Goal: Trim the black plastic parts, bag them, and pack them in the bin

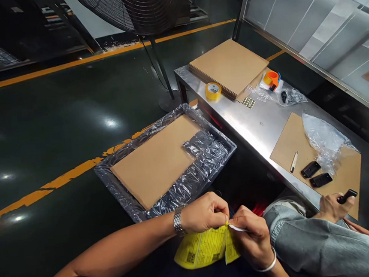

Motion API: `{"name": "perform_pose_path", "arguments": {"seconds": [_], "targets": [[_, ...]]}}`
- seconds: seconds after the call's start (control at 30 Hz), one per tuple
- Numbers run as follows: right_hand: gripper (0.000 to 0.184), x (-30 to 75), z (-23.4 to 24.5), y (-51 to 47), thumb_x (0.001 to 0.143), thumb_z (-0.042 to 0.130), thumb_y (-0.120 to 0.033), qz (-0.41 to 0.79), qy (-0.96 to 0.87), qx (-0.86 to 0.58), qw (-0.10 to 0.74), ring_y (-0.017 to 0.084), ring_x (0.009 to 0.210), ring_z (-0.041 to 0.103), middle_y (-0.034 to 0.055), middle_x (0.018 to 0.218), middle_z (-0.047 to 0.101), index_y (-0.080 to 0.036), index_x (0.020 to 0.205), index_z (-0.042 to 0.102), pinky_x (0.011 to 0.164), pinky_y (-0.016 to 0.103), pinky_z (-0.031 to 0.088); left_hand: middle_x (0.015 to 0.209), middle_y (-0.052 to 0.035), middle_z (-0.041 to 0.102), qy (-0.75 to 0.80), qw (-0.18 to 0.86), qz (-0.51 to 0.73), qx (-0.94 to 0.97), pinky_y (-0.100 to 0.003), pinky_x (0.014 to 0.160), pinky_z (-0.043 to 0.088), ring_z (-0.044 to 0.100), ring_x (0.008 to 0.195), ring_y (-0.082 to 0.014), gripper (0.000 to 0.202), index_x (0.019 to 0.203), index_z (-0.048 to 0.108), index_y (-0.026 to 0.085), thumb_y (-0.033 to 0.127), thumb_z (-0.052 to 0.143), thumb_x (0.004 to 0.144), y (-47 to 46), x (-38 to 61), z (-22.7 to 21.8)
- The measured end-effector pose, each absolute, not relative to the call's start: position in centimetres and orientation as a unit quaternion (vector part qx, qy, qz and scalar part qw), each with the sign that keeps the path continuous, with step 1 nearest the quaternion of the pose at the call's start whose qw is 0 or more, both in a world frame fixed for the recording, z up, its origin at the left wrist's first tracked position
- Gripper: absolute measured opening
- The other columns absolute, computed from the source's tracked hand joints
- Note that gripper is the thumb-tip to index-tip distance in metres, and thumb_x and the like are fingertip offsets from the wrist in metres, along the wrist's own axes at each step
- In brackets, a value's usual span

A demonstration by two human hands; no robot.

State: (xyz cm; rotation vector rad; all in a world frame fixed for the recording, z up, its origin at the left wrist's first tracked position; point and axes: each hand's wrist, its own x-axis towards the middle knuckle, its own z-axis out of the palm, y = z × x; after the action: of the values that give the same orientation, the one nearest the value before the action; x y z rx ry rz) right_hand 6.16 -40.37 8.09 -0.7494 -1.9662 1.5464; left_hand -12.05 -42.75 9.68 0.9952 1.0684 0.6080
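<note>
Low in the head view, my left hand (204, 212), with a metal watch at the wrist, pinches the top edge of a yellow printed label sheet (202, 247). Close beside it, my right hand (252, 234), with a white band at the wrist, grips the same sheet near a tear or fold. A white strip (238, 227) sticks out between the right fingers. Printed lines and square codes show on the sheet, which hangs over my dark clothing. Past my hands lies a tray lined with dark plastic film (111, 192), holding a cardboard sheet (156, 162) and plastic-wrapped dark items (188, 177).
At right, a co-worker's hand (334, 207) holds a small black part (347, 196). The metal table (251, 128) bears stacked cardboard (230, 65), yellow tape (213, 91), an orange tape dispenser (272, 79), a cutter (294, 162), two black parts (320, 180) and plastic bags (323, 135). A fan (134, 9) stands behind.
</note>
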Motion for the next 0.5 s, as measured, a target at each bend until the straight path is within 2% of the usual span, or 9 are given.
{"name": "perform_pose_path", "arguments": {"seconds": [0.1, 0.17, 0.27, 0.4, 0.5], "targets": [[0.011, 6.4, 7.9, -40.6, 0.076, 0.054, -0.015, 0.585, -0.706, -0.298, 0.267, 0.014, 0.061, 0.048, 0.0022, 0.064, 0.057, -0.021, 0.078, 0.064, 0.058, 0.028, 0.038, 0.050, 0.0054, 0.042, 0.479, 0.698, 0.271, 0.459, -0.018, 0.042, 0.025, 0.034, 0.046, -0.0052, 0.010, 0.061, 0.055, 0.013, 0.019, 0.048, 0.066, -42.8, -12.3, 9.7], [0.008, 6.5, 7.6, -40.7, 0.075, 0.058, -0.019, 0.625, -0.659, -0.341, 0.242, 0.014, 0.062, 0.049, 0.0022, 0.067, 0.058, -0.021, 0.079, 0.064, 0.058, 0.027, 0.038, 0.052, 0.0050, 0.044, 0.477, 0.695, 0.267, 0.468, -0.018, 0.043, 0.026, 0.036, 0.048, -0.0055, 0.012, 0.064, 0.055, 0.013, 0.022, 0.049, 0.068, -42.9, -12.6, 9.8], [0.020, 6.7, 7.3, -40.7, 0.070, 0.065, -0.027, 0.714, -0.551, -0.397, 0.170, 0.013, 0.063, 0.050, 0.0023, 0.073, 0.059, -0.020, 0.088, 0.063, 0.057, 0.025, 0.038, 0.054, 0.0046, 0.045, 0.469, 0.698, 0.257, 0.477, -0.018, 0.044, 0.028, 0.037, 0.049, -0.0057, 0.014, 0.067, 0.056, 0.013, 0.025, 0.049, 0.071, -42.9, -12.9, 9.7], [0.011, 6.8, 7.3, -40.6, 0.070, 0.065, -0.028, 0.754, -0.505, -0.388, 0.159, 0.010, 0.056, 0.043, 0.0000, 0.062, 0.054, -0.017, 0.070, 0.065, 0.052, 0.023, 0.033, 0.058, 0.0031, 0.049, 0.453, 0.720, 0.223, 0.477, -0.018, 0.045, 0.030, 0.041, 0.052, -0.0070, 0.018, 0.074, 0.058, 0.013, 0.030, 0.054, 0.070, -43.1, -13.3, 9.6], [0.011, 6.9, 7.6, -40.6, 0.071, 0.065, -0.027, 0.748, -0.520, -0.375, 0.171, 0.009, 0.055, 0.041, -0.0009, 0.060, 0.051, -0.017, 0.066, 0.064, 0.052, 0.023, 0.031, 0.059, 0.0030, 0.050, 0.438, 0.748, 0.204, 0.455, -0.017, 0.043, 0.029, 0.040, 0.050, -0.0067, 0.026, 0.080, 0.058, 0.013, 0.036, 0.056, 0.070, -43.2, -13.3, 9.4]]}}
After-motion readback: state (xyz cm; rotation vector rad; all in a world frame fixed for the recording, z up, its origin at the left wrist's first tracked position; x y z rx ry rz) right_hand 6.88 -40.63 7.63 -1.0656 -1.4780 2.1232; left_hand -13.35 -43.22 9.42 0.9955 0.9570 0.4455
